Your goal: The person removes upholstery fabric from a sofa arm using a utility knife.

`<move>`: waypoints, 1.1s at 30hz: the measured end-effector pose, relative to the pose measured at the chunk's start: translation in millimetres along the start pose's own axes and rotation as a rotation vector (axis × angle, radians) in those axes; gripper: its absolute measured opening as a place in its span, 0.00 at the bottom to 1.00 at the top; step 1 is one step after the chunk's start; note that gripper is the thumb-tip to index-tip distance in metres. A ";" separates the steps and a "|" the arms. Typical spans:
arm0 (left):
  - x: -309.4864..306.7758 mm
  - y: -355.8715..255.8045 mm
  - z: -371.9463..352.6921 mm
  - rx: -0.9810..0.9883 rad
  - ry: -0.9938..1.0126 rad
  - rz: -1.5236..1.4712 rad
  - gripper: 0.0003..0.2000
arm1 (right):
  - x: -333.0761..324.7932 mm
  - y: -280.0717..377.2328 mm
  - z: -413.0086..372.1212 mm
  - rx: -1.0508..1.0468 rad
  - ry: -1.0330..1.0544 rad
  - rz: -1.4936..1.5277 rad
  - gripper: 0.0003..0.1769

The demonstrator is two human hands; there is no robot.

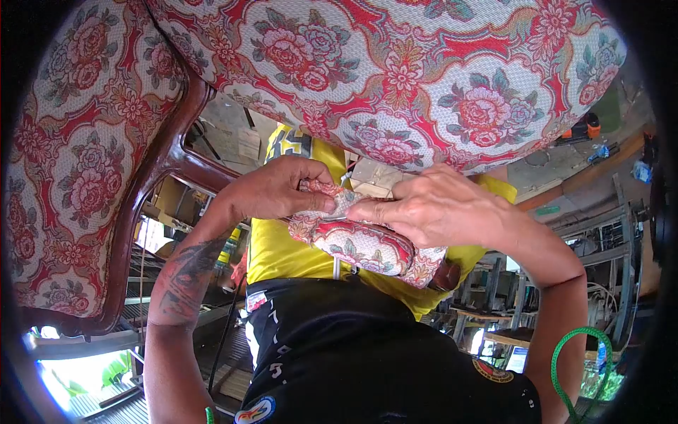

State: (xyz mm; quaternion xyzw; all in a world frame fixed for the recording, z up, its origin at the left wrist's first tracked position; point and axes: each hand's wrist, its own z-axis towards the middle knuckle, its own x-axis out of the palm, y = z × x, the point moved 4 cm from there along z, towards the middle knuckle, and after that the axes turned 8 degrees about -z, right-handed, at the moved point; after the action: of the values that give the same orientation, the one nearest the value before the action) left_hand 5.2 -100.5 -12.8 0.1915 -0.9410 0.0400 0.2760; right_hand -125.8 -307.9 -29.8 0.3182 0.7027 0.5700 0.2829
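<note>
In front of my body, both hands are on a small padded piece, likely an armrest pad (360, 247), covered in red and cream floral upholstery fabric (342, 201). My left hand (282, 187) is closed, its thumb and fingers pinching a folded edge of that fabric. My right hand (438, 208) is closed too, with thumb and fingertips pressing on the same fabric close to the left thumb. Some of the right fingers are hidden behind the hand. Dark brown wood (446, 275) shows at the pad's right end.
A large cushioned surface (395, 78) in matching floral fabric fills the top. At left stands an upholstered panel (85, 162) in a polished brown wood frame (134, 205). An orange and black object (592, 127) lies at upper right. A green cord (554, 360) loops by my right arm.
</note>
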 end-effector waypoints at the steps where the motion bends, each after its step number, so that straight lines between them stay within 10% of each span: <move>1: -0.5 -0.4 -0.6 0.014 -0.009 0.002 0.15 | -1.7 2.6 0.1 -0.001 -0.001 -0.001 0.29; 22: 2.1 -3.0 -12.0 0.111 -0.073 -0.080 0.12 | -19.8 3.7 -33.3 0.042 -0.129 0.105 0.35; 28: -4.9 -14.8 -23.6 0.183 -0.204 0.419 0.21 | -30.2 -2.7 -10.6 0.005 -0.213 0.096 0.28; 33: -8.0 1.1 -21.7 0.012 -0.152 0.217 0.23 | -27.4 -2.7 2.7 0.050 0.018 0.101 0.22</move>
State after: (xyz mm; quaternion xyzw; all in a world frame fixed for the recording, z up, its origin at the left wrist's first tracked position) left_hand 21.9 -92.9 1.2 0.0927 -0.9741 0.0609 0.1969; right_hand -106.7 -327.7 -32.0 0.3552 0.7023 0.5685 0.2395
